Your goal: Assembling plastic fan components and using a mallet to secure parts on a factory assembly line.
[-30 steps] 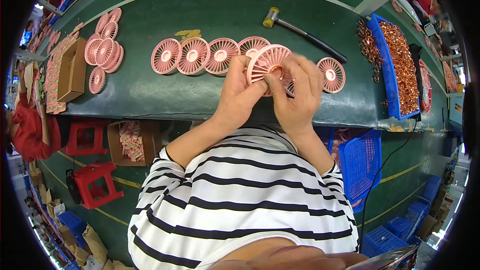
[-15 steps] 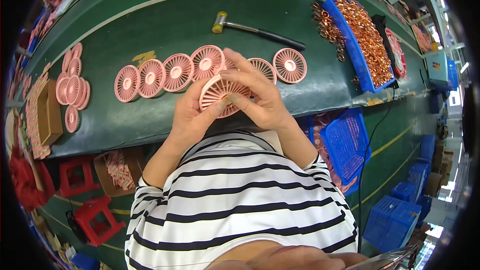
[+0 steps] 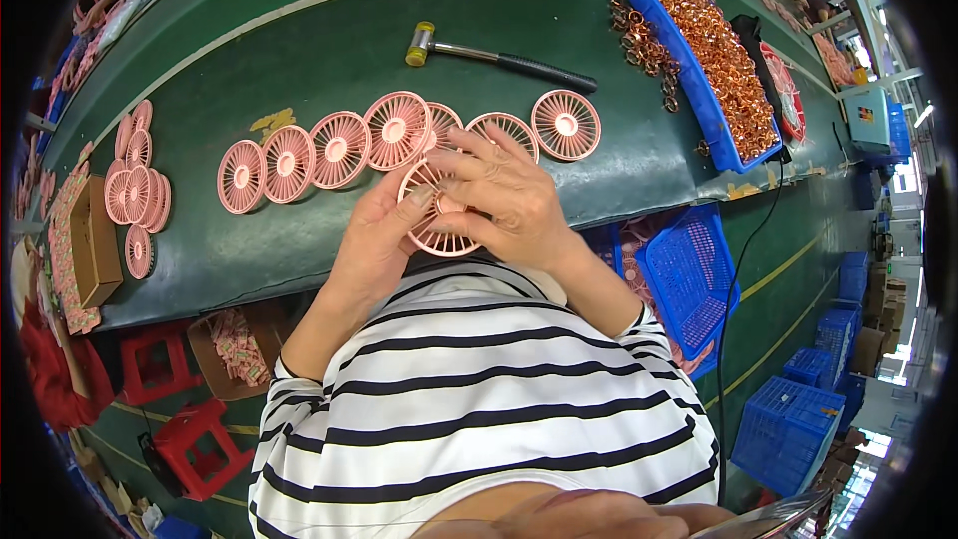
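A round pink plastic fan grille (image 3: 440, 242) with thin spokes is held in front of my body, just over the table's near edge. My left hand (image 3: 367, 242) grips its left rim, with the thumb laid across the spokes. Over its right side, my right hand (image 3: 511, 202) is curled, fingers and thumb closing at the hub; whether a small part is pinched there cannot be made out. Beyond my hands a row of similar pink grilles (image 3: 242, 177) lies on the green table (image 3: 329, 50), one of them partly behind my right fingers.
A hammer (image 3: 479, 53) with a yellow head lies past the row. At right stands a blue tray (image 3: 689, 75) of copper-coloured rings, some spilled beside it. More grilles (image 3: 132, 196) are stacked at left by a cardboard box (image 3: 97, 250). Below the table hangs a blue basket (image 3: 689, 274).
The held grille has tipped to show more of its face and come slightly nearer my body. My right hand has moved from its rim across toward the hub. The view has shifted a little.
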Motion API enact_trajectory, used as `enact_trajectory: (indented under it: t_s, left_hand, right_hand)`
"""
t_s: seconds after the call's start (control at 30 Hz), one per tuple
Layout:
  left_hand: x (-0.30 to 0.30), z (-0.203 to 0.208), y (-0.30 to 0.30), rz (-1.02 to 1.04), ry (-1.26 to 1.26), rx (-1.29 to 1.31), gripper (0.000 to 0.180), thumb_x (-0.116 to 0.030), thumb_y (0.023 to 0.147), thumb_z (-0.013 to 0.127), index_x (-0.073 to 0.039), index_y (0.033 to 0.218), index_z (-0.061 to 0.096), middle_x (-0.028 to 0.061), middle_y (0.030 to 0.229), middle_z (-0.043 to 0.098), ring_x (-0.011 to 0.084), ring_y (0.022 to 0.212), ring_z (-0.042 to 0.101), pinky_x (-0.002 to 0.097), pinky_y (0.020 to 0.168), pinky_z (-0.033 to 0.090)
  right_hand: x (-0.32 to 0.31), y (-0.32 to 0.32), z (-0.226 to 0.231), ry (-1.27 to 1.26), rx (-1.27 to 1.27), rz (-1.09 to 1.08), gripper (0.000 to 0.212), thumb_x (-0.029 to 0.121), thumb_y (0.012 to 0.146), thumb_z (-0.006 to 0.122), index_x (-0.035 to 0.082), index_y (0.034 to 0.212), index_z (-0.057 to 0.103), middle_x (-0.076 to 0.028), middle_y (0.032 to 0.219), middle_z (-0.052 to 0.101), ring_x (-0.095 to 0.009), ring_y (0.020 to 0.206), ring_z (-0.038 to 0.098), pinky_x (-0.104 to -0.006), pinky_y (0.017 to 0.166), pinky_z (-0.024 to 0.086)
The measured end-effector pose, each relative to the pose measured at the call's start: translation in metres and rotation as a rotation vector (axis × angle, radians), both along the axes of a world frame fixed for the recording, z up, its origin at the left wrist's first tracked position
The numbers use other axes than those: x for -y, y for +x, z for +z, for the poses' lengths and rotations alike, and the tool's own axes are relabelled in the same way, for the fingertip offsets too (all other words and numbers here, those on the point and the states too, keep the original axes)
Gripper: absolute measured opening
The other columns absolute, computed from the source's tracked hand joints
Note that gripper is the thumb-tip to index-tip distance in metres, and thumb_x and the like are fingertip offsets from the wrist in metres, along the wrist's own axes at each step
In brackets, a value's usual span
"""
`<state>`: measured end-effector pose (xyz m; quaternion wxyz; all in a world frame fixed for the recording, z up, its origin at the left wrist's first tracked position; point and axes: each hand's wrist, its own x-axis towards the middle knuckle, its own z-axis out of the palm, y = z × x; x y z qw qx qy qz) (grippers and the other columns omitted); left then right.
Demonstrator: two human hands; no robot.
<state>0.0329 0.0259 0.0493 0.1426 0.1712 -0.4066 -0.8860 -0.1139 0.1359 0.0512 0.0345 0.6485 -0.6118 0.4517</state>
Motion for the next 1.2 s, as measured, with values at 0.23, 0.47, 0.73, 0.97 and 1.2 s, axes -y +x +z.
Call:
enact_trajectory:
  t_s: [0.23,0.47,0.73,0.97,1.2]
  left_hand:
    - [0.001,-0.012,0.002,-0.116,0.033,-0.078,0.036,-0.017,0.098,0.053,-0.001,0.129,0.048,0.0095,0.119,0.058,0.0154,0.11,0.058,0.0312,0.091,0.05]
    - [-0.004,-0.002,-0.004,0.034,0.071,-0.08,0.036,-0.015,0.102,0.043,0.0,0.135,0.043,0.0074,0.117,0.058,0.0115,0.103,0.059,0.0265,0.088,0.052]
    - [-0.004,-0.007,-0.003,0.163,-0.335,0.013,0.034,-0.022,0.103,0.044,0.001,0.128,0.048,0.0064,0.113,0.06,0.0093,0.1,0.056,0.0247,0.088,0.046]
    - [-0.007,-0.01,-0.003,0.207,-0.533,0.034,0.036,-0.023,0.102,0.046,0.001,0.129,0.047,0.0055,0.113,0.058,0.0092,0.102,0.054,0.0248,0.09,0.044]
    - [-0.013,-0.015,-0.002,0.164,-0.407,0.029,0.03,-0.012,0.1,0.047,0.001,0.126,0.042,0.0071,0.113,0.056,0.01,0.103,0.053,0.0268,0.091,0.046]
  right_hand:
    - [0.002,-0.009,0.001,0.024,0.017,0.223,0.027,0.031,0.072,0.077,0.01,0.089,0.072,-0.003,0.11,0.069,-0.027,0.116,0.059,-0.0517,0.105,0.033]
    - [-0.001,-0.002,0.0,-0.152,-0.121,-0.025,0.027,0.017,0.066,0.08,0.008,0.09,0.069,-0.008,0.103,0.067,-0.027,0.097,0.062,-0.0413,0.088,0.047]
    - [-0.009,0.01,-0.007,-0.174,-0.168,-0.113,0.022,0.005,0.064,0.081,0.004,0.079,0.065,-0.006,0.075,0.061,-0.023,0.066,0.057,-0.0319,0.058,0.044]
    - [-0.002,0.02,-0.002,-0.16,-0.138,-0.159,0.02,0.002,0.069,0.079,0.004,0.081,0.063,-0.007,0.073,0.062,-0.023,0.063,0.057,-0.0314,0.055,0.044]
    - [0.0,0.025,-0.002,-0.066,-0.134,-0.192,0.017,0.001,0.072,0.076,0.004,0.079,0.061,-0.007,0.072,0.061,-0.024,0.061,0.056,-0.0325,0.054,0.042]
